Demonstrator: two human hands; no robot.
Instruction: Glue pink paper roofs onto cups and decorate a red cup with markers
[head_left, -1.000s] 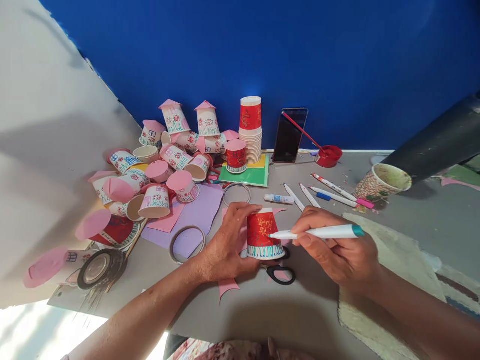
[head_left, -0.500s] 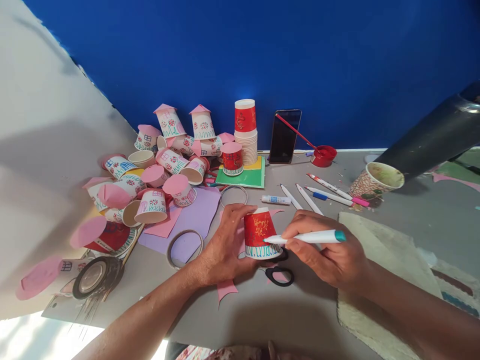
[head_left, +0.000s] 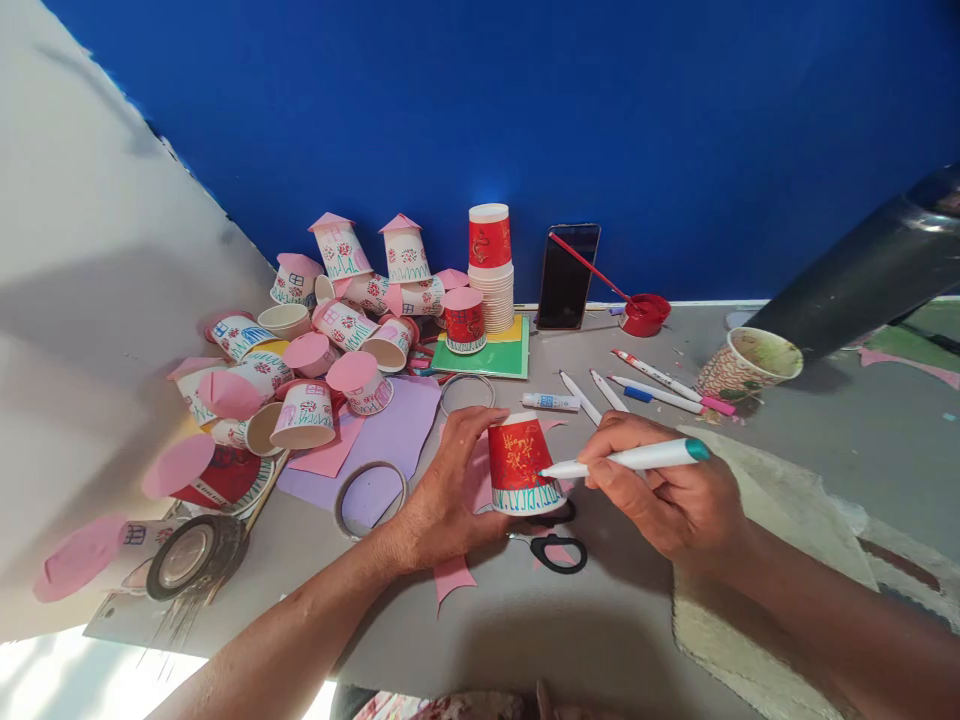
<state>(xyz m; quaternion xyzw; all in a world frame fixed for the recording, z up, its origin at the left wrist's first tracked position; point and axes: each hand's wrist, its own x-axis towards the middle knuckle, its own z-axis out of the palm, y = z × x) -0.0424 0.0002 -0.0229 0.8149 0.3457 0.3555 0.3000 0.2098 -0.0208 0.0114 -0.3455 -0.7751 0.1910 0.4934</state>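
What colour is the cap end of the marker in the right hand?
Teal, on a white marker in the right hand; head view.

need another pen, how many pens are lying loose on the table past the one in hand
4: two white ones beside the glue tube, a red-tipped one, and a pink-capped one. More may hide under clutter.

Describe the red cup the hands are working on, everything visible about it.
The red cup looks like paper and stands upside down on the grey table, wide rim down, partly over pink paper scraps. Its side bears yellow markings, and a white band with teal zigzag strokes rings the rim. The left hand grips its far side, fingers over the top. The teal-capped white marker in the right hand touches its tip to the cup's right side. Black scissors lie just in front.
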